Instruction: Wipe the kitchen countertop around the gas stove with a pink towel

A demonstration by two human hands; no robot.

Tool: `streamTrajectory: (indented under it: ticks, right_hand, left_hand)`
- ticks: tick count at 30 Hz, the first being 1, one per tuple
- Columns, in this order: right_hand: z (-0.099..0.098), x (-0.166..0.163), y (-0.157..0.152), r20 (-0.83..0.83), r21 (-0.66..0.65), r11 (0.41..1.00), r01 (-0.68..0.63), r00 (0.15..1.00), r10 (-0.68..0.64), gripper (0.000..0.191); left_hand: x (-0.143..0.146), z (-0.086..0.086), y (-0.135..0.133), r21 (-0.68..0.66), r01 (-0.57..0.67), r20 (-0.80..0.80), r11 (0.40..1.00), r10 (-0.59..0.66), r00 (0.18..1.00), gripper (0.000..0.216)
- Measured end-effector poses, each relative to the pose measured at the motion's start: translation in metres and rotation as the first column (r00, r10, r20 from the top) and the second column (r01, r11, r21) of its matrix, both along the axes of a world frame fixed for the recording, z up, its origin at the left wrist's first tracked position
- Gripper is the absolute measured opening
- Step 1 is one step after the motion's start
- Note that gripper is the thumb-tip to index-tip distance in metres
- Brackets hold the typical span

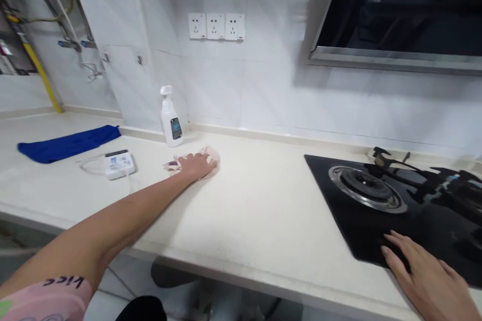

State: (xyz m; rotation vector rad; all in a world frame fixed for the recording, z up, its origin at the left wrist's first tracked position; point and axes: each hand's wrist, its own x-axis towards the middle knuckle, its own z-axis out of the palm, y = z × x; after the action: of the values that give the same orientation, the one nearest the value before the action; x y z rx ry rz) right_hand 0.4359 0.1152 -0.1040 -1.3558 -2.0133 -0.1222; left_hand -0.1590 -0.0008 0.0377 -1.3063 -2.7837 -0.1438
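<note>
My left hand (198,166) presses down on a crumpled pale pink cloth (213,156) on the white countertop (248,200), its fingers bent over the fabric. Just behind it stands a white spray bottle (171,120) with a dark label. My right hand (425,271) rests at the front edge of the black gas stove (350,225). Its fingers are apart and hold nothing.
A white box-shaped device with a cable (120,164) and a folded blue cloth (71,144) lie on the left. Pot supports (417,175) are displaced around the right side of the stove. A dark range hood (395,15) hangs above, and wall sockets (216,26) sit behind.
</note>
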Motion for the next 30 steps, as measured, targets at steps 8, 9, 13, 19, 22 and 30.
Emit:
streamTrajectory:
  ticks: [8, 9, 13, 19, 22, 30]
  right_hand:
    - [0.020, -0.016, -0.014, 0.082, -0.031, 0.999, 0.039, 0.996, -0.036, 0.058]
    - [0.022, -0.017, -0.015, 0.085, -0.042, 0.998, 0.040, 0.996, -0.036, 0.057]
    - [0.031, -0.023, -0.019, 0.076, -0.074, 0.997, 0.035, 0.997, -0.029, 0.054]
    - [0.039, -0.028, -0.022, 0.079, -0.116, 0.992, 0.057, 0.996, -0.048, 0.052]
    - [0.039, -0.028, -0.021, 0.051, -0.126, 0.990, 0.056, 0.997, -0.050, 0.053]
    - [0.051, -0.018, -0.022, -0.278, -0.246, 0.969, -0.021, 0.959, -0.050, 0.060]
  left_hand:
    - [0.151, -0.011, 0.107, 0.050, 0.416, 0.009, 0.908, -0.417, 0.909, 0.055]
    - [0.170, -0.011, 0.116, 0.062, 0.463, 0.003, 0.884, -0.464, 0.886, 0.051]
    - [0.233, -0.011, 0.138, 0.086, 0.605, -0.003, 0.791, -0.607, 0.795, 0.043]
    - [0.281, -0.013, 0.123, 0.065, 0.725, 0.055, 0.685, -0.728, 0.683, 0.049]
    - [0.293, -0.016, 0.087, 0.072, 0.787, 0.086, 0.612, -0.790, 0.607, 0.053]
    - [0.326, -0.023, -0.019, 0.156, 0.923, 0.134, 0.352, -0.933, 0.334, 0.056]
